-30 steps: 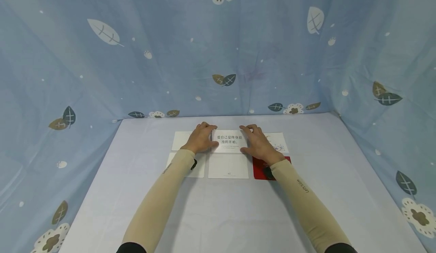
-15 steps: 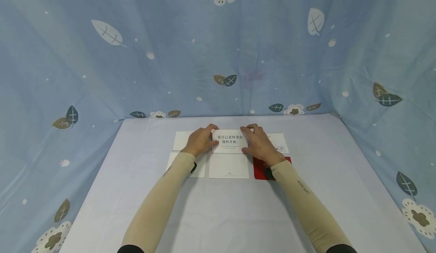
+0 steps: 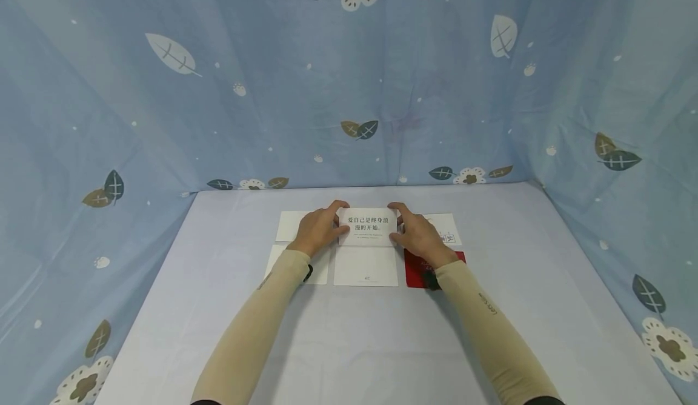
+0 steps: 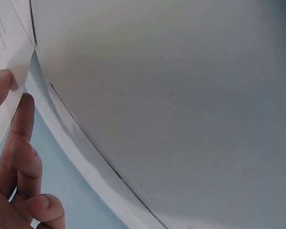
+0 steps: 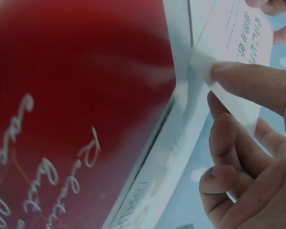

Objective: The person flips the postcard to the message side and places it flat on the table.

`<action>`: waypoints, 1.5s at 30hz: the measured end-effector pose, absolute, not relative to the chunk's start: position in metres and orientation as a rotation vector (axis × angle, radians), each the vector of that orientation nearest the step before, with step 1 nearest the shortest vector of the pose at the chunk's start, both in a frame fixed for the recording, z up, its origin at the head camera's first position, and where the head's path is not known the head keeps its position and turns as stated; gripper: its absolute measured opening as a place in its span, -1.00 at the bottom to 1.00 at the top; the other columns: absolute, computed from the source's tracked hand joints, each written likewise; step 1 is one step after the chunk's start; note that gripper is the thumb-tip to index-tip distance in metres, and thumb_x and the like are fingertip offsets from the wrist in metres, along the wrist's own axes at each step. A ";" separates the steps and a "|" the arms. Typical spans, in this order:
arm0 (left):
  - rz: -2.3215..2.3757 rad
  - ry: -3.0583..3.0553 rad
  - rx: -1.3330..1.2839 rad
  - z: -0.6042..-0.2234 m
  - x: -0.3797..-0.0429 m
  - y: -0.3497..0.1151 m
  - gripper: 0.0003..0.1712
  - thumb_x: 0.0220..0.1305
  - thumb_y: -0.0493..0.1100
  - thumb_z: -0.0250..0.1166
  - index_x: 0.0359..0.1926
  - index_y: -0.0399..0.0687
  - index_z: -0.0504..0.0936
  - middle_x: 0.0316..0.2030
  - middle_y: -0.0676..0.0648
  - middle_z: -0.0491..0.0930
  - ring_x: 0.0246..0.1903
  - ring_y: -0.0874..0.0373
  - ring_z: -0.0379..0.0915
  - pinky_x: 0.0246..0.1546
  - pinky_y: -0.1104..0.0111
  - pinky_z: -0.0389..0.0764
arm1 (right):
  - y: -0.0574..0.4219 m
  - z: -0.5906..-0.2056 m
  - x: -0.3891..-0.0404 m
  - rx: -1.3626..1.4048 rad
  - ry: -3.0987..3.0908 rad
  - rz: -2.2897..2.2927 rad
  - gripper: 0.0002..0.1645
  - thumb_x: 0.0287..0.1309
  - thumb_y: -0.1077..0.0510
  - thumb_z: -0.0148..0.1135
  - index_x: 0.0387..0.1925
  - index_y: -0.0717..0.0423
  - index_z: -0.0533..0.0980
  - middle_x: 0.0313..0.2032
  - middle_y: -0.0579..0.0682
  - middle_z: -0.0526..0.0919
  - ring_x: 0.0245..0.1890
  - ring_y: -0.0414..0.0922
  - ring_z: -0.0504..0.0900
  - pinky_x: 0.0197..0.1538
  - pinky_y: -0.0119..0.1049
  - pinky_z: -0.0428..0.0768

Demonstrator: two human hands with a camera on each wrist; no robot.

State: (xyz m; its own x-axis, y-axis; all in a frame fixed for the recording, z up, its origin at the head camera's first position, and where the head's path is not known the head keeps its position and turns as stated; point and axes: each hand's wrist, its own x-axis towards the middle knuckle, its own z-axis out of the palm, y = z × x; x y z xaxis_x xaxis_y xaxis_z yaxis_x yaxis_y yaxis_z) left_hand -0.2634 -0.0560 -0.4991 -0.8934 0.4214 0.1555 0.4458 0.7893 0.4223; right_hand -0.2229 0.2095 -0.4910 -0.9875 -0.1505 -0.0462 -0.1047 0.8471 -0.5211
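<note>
A white card printed with dark Chinese characters is at the centre of the back row in the head view. My left hand holds its left edge, thumb in front and fingers behind, as the left wrist view shows. At the right edge, my right hand pinches the same card; in the right wrist view the thumb lies on the printed face and the fingers are behind it. Just below is a white card with a small mark near its lower edge.
Partly under the arms lie a back-left white card, a front-left white card, a red card with white script and a back-right white card with blue marks. A patterned blue curtain hangs behind the white table.
My right hand has shifted slightly right, so more of the printed card's right side shows. The left hand and the other cards have hardly moved.
</note>
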 end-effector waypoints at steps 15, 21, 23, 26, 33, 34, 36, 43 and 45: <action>-0.894 -2.888 -0.564 -0.495 -0.261 -0.056 -0.32 0.32 0.14 0.39 0.36 0.01 0.48 -0.19 0.08 0.73 -0.45 0.17 0.50 -0.43 0.29 0.48 | 0.218 -0.489 -0.221 -0.192 2.937 -1.081 -0.24 0.30 0.09 0.37 0.43 0.10 0.29 -0.13 0.06 0.71 -0.33 -0.09 0.62 -0.25 -0.19 0.60; -0.988 -2.832 -0.501 -0.490 -0.260 -0.055 -0.53 0.42 0.16 0.27 0.14 -0.04 0.65 -0.15 0.01 0.74 -0.33 0.12 0.55 -0.33 0.24 0.53 | 0.223 -0.489 -0.219 -0.190 2.939 -1.250 -0.62 0.37 0.02 0.29 0.06 0.19 0.59 -0.14 0.08 0.75 -0.18 -0.02 0.67 -0.14 -0.12 0.60; -1.005 -2.821 -0.485 -0.489 -0.259 -0.055 -0.57 0.47 0.16 0.20 0.11 -0.02 0.66 -0.16 0.00 0.73 -0.35 0.12 0.54 -0.33 0.22 0.52 | 0.223 -0.490 -0.219 -0.176 2.921 -1.288 -0.66 0.39 -0.02 0.27 -0.01 0.14 0.63 -0.16 0.05 0.74 -0.19 -0.03 0.66 -0.12 -0.11 0.59; -0.997 -2.824 -0.467 -0.489 -0.258 -0.055 -0.57 0.52 0.17 0.12 0.12 0.01 0.66 -0.21 0.00 0.72 -0.40 0.14 0.52 -0.35 0.22 0.51 | 0.223 -0.492 -0.219 -0.155 2.893 -1.305 -0.65 0.41 -0.08 0.23 -0.02 0.09 0.64 -0.17 0.01 0.72 -0.21 -0.05 0.61 -0.13 -0.14 0.55; -1.054 -2.852 -0.436 -0.488 -0.254 -0.056 -0.56 0.52 0.13 0.13 0.17 -0.05 0.61 -0.35 0.01 0.70 -0.57 0.17 0.48 -0.47 0.25 0.50 | 0.224 -0.495 -0.216 -0.160 2.883 -1.312 -0.64 0.42 -0.10 0.22 0.00 0.06 0.65 -0.14 -0.01 0.71 -0.22 -0.05 0.61 -0.17 -0.15 0.57; -1.070 -2.858 -0.432 -0.488 -0.253 -0.056 -0.56 0.52 0.12 0.14 0.17 -0.06 0.61 -0.35 0.00 0.70 -0.58 0.17 0.48 -0.48 0.26 0.50 | 0.224 -0.495 -0.216 -0.161 2.885 -1.310 -0.63 0.41 -0.10 0.23 0.01 0.06 0.65 -0.15 0.00 0.71 -0.22 -0.05 0.61 -0.17 -0.15 0.57; -1.107 -2.868 -0.428 -0.487 -0.252 -0.055 -0.56 0.52 0.10 0.15 0.18 -0.09 0.60 -0.34 -0.01 0.71 -0.59 0.19 0.48 -0.48 0.27 0.51 | 0.224 -0.495 -0.215 -0.157 2.894 -1.296 -0.62 0.41 -0.09 0.24 0.04 0.08 0.64 -0.15 0.01 0.71 -0.21 -0.05 0.62 -0.16 -0.15 0.57; -1.181 -2.900 -0.393 -0.489 -0.252 -0.057 -0.58 0.51 0.10 0.16 0.13 -0.09 0.64 -0.35 -0.01 0.68 -0.56 0.16 0.47 -0.50 0.28 0.47 | 0.223 -0.497 -0.215 -0.133 2.897 -1.270 -0.60 0.39 -0.10 0.25 0.02 0.09 0.64 -0.18 0.02 0.70 -0.20 -0.04 0.61 -0.16 -0.15 0.57; -1.191 -2.909 -0.387 -0.491 -0.251 -0.057 -0.58 0.50 0.11 0.17 0.11 -0.08 0.66 -0.36 0.00 0.68 -0.56 0.16 0.47 -0.51 0.29 0.47 | 0.222 -0.498 -0.214 -0.131 2.893 -1.264 -0.61 0.39 -0.10 0.25 0.01 0.09 0.64 -0.18 0.01 0.70 -0.20 -0.04 0.61 -0.15 -0.15 0.57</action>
